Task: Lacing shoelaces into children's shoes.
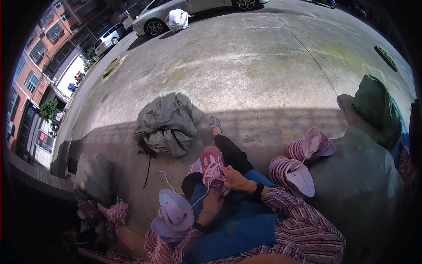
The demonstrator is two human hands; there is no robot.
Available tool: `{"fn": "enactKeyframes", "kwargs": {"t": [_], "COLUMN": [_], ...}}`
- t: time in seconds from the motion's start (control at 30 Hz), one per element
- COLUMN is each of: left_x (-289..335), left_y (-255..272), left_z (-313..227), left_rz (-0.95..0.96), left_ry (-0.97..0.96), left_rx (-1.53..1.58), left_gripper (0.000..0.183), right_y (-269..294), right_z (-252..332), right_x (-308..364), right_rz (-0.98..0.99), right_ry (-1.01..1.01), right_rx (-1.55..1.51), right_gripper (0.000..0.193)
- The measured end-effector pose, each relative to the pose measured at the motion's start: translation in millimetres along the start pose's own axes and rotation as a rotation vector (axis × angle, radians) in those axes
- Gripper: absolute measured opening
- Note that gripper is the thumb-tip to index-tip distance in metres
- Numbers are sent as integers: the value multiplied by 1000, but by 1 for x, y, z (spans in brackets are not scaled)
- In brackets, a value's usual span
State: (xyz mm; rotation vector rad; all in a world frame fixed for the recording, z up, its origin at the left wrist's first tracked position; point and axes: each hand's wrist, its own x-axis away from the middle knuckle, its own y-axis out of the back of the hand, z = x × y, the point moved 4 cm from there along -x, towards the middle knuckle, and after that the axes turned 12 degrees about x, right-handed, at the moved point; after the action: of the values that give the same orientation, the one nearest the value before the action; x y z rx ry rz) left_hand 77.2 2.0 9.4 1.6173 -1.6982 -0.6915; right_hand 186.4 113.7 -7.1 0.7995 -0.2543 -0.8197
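Note:
A pink shoe upper (210, 155) with pale laces (214, 172) rests at my lap, toe pointing away from me. My right hand (236, 179) comes from the right, its fingers pinched at the laces along the upper's right side. Below it, my left hand (212, 204) is closed around the upper's near end; its fingertips are partly hidden. A loose lace end trails left past my left hand. Beside my left forearm sits a stack of pink shoe uppers (176, 210) with pale insides. Blue cloth (246, 226) covers my lap.
More nested pink uppers (290, 174) stand to the right, against a large grey-green sack (358, 171). A dark green sack (376, 112) lies beyond. Ahead is a crumpled grey sack (167, 125); another pale sack (93, 176) and pink lace bundles (115, 213) are left. A person (178, 19) crouches by a car.

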Motion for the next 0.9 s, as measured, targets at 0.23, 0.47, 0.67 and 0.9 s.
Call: {"fn": "enactKeyframes", "kwargs": {"t": [0.23, 0.47, 0.67, 0.9], "left_x": [-31, -43, -35, -44], "left_y": [-15, -28, -18, -14], "left_z": [-7, -9, -14, -32], "left_rz": [214, 245, 242, 301], "left_ry": [-12, -84, 71, 245], "left_rx": [-270, -407, -303, -323], "left_gripper": [28, 22, 25, 30], "right_y": [-2, 1, 7, 16], "right_z": [-5, -7, 4, 11], "right_x": [-12, -17, -13, -1], "right_rz": [73, 115, 165, 165], "right_ry": [-6, -1, 40, 114], "right_rx": [-120, -122, -178, -241], "right_gripper": [46, 43, 41, 38]}}
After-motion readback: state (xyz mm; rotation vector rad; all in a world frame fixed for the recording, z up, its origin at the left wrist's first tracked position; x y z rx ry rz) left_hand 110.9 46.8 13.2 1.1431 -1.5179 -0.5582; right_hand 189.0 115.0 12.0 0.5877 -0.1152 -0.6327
